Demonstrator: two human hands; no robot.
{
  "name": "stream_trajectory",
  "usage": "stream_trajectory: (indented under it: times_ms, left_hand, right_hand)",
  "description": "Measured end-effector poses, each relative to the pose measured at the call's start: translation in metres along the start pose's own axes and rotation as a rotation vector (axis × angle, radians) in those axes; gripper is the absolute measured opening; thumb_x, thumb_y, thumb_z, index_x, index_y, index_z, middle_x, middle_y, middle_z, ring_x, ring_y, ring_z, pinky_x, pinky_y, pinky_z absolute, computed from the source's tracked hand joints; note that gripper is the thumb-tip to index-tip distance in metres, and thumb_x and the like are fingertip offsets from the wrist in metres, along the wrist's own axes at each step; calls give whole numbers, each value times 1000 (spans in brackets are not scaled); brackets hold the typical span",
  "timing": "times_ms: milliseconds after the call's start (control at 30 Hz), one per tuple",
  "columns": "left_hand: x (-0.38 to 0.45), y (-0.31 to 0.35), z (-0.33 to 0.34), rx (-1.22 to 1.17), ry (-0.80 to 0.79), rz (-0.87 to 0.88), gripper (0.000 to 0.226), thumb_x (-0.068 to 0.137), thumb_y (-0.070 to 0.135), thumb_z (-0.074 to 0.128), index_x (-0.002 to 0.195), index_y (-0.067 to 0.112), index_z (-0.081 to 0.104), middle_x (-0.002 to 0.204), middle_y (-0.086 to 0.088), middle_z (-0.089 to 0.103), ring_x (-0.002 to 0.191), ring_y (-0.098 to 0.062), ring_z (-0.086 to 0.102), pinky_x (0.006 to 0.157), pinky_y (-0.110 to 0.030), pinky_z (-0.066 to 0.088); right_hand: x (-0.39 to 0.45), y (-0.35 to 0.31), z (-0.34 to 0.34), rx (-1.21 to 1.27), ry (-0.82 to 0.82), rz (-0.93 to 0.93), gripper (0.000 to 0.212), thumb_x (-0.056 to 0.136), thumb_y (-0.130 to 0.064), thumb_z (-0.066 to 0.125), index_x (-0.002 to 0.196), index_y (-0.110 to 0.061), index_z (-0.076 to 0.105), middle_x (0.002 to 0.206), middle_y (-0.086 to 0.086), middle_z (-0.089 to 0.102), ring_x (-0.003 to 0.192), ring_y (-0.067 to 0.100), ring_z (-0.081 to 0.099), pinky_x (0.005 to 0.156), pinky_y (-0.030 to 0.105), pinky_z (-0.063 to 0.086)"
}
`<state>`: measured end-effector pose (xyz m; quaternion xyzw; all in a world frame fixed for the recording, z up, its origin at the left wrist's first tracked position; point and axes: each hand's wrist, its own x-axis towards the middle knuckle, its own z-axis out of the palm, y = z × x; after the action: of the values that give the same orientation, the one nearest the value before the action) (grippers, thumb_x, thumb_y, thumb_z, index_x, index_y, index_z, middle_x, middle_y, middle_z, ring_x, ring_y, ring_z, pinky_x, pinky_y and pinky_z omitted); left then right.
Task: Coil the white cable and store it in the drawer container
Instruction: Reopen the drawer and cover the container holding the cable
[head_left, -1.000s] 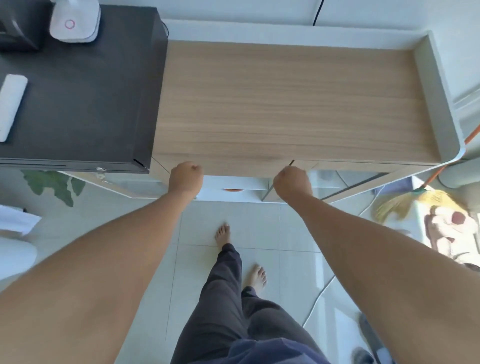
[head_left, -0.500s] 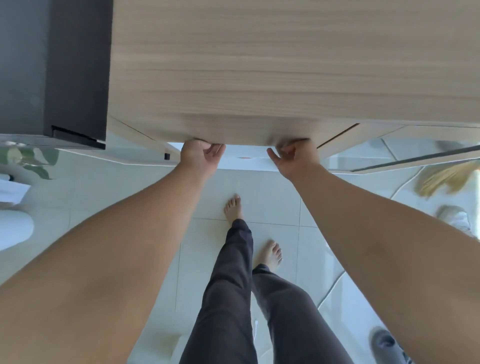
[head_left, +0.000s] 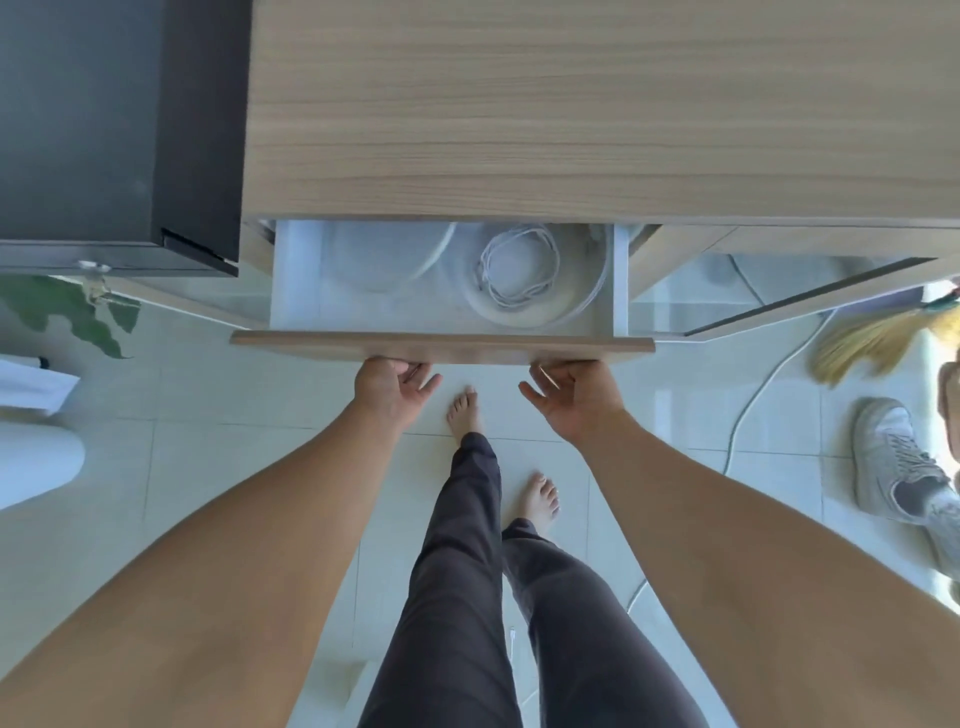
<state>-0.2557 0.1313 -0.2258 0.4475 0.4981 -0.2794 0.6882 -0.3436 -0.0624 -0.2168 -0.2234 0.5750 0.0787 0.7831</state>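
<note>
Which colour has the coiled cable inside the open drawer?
White. The cable lies coiled in a round container; the head view shows it.

Glossy pale floor tiles (head_left: 218, 467) — wood-grain cabinet top (head_left: 571, 104).

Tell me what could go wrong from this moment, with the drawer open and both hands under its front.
1. The left hand and right hand hook their fingers under the drawer front; a fast push could pinch them against the cabinet.
2. The coiled white cable lies loose in its round container; a hard stop might uncoil it.
3. Another white cord crosses the floor near the bare feet, a possible trip.
</note>
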Motion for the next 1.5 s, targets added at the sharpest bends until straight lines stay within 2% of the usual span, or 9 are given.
stream_trajectory:
  times_ms: [133, 333, 433, 533, 633, 733, 1033, 1267, 1500]
  left_hand:
    - [-36, -11, -22, 86, 49, 5, 42, 101, 1, 23, 138, -2, 42, 141, -18, 49, 131, -32, 50, 100, -47, 42]
    - [-97, -3, -38, 24, 222, 110, 45, 103, 8, 21, 146, 2, 34, 146, -19, 45, 133, -31, 47, 106, -39, 40]
    - [-125, 11, -43, 168, 514, 492, 39, 98, 1, 29, 132, -1, 47, 140, -21, 49, 128, -32, 49, 89, -29, 40]
    - [-149, 24, -41, 514, 718, 904, 51, 90, 9, 41, 140, 10, 43, 146, -12, 42, 127, -31, 49, 91, -34, 42]
    - [-150, 28, -39, 1116, 497, 1018, 53, 93, 19, 40, 146, 11, 39, 153, -6, 34, 134, -29, 41, 106, -47, 39]
    - [-146, 20, -37, 1474, 339, 900, 50, 93, 27, 41, 139, 7, 42, 141, -13, 44, 121, -34, 49, 90, -44, 45]
    - [-150, 3, -41, 1707, 376, 753, 70, 91, 37, 47, 148, 4, 26, 139, -14, 44, 121, -32, 50, 84, -41, 47]
    - [-148, 8, -32, 1722, 344, 692, 48, 90, 39, 46, 123, 4, 49, 123, -14, 54, 109, -33, 54, 83, -40, 46]
    - [-123, 23, 3, 1828, 198, 849, 70, 86, 42, 59, 146, 17, 33, 138, -11, 42, 124, -31, 44, 93, -43, 43]
  right_hand:
    - [-37, 10, -23, -19, 33, 14, 29, 87, 9, 35, 81, -7, 58, 83, 8, 58, 90, 25, 58, 96, 47, 49]
    - [-101, -9, -44, -127, 217, -125, 26, 92, 3, 33, 84, -7, 57, 78, 4, 49, 84, 23, 56, 100, 43, 48]
    - [-125, -28, -50, -431, 375, -327, 34, 93, -9, 42, 124, -5, 57, 79, -3, 48, 70, 16, 52, 74, 32, 51]
    - [-143, -39, -39, -835, 367, -650, 40, 85, -11, 43, 115, -27, 62, 99, -7, 59, 90, 22, 56, 65, 25, 42]
    - [-149, -37, -24, -1318, 237, -820, 49, 87, -16, 48, 134, -24, 57, 134, -1, 60, 115, 24, 59, 83, 27, 43]
    - [-147, -28, -15, -1708, 195, -747, 40, 85, -19, 51, 123, -20, 64, 122, 5, 65, 106, 30, 62, 75, 29, 44]
    - [-147, -29, -36, -2001, 252, -665, 31, 85, -39, 44, 77, -14, 61, 74, 2, 55, 74, 27, 56, 56, 28, 37]
    - [-139, -43, -20, -1969, 266, -742, 31, 87, -32, 49, 105, -16, 68, 93, 5, 63, 79, 27, 56, 64, 30, 41]
    - [-107, -79, 28, -1953, 214, -769, 30, 92, -17, 52, 120, -9, 53, 109, 13, 60, 85, 29, 52, 65, 34, 41]
